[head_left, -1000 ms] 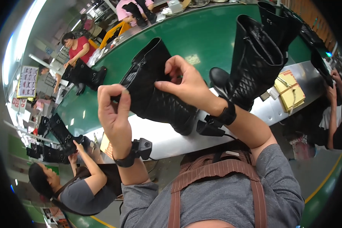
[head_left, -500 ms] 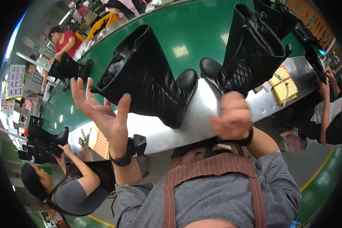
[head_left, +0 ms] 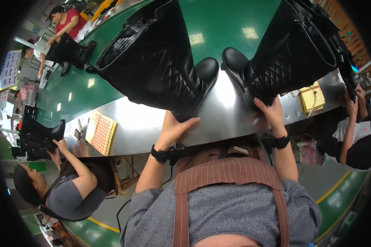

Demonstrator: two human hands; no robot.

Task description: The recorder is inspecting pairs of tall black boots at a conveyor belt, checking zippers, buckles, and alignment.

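Two tall black boots stand side by side on the metal edge of the table, their toes turned away from me. My left hand is at the heel of the left boot, thumb stretched along the near side and fingers hidden behind it. At the heel of the right boot, my right hand has its thumb against the leather and its other fingers mostly hidden. Both shafts have quilted patches and open tops, with pale print on the lining inside.
A metal ledge borders the green tabletop. Yellow card stacks lie at left and right. A co-worker at lower left handles black buckled boots; another person works at far right. More boots stand across the table.
Both hands have come down to the boots' heels, the left from beside the shaft top. Both boots now stand more upright and evenly paired, with their quilted sides showing.
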